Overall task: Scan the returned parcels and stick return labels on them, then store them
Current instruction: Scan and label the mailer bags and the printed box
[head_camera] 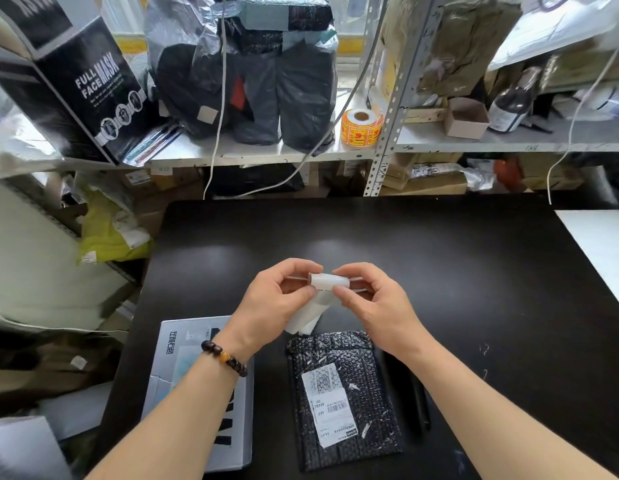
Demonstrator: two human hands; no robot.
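Cluttered stockroom: grey perforated-metal shelving (387, 133) at the back, crammed with dark plastic-wrapped bundles, a roll of orange-and-yellow stickers (361, 128) and a black carton printed FULL FACE MASK (76, 88); matt black tabletop (457, 271) in front.

Step in hand, by the look of it: labelling. Small curled white paper label (327, 281) held up over the table between both hands, with a pale strip, possibly its backing, hanging down toward the parcels. Left hand (270, 306), dark bead bracelet (225, 358) at the wrist, pinching the label's left end between thumb and forefinger. Right hand (377, 304) pinching the right end likewise, other fingers loosely curled. Forearms reaching in from the near edge, wrists raised clear of the table.

Flat black bubble-wrap parcel (346, 400) bearing a white printed shipping slip, lying just below the hands near the front edge. White-and-grey cardboard box (197, 393) beside it on the left. Slim dark rod-like object (410, 393) just right of the parcel, too dark to identify.

Next move, probably: separate label from backing without tearing it or letting the sticky face fold over, then lower it flat onto a bare patch of the bubble-wrap parcel. Bubbled surface likely a poor grip for adhesive, so firm smoothing called for. Scanning done or not: impossible to tell.
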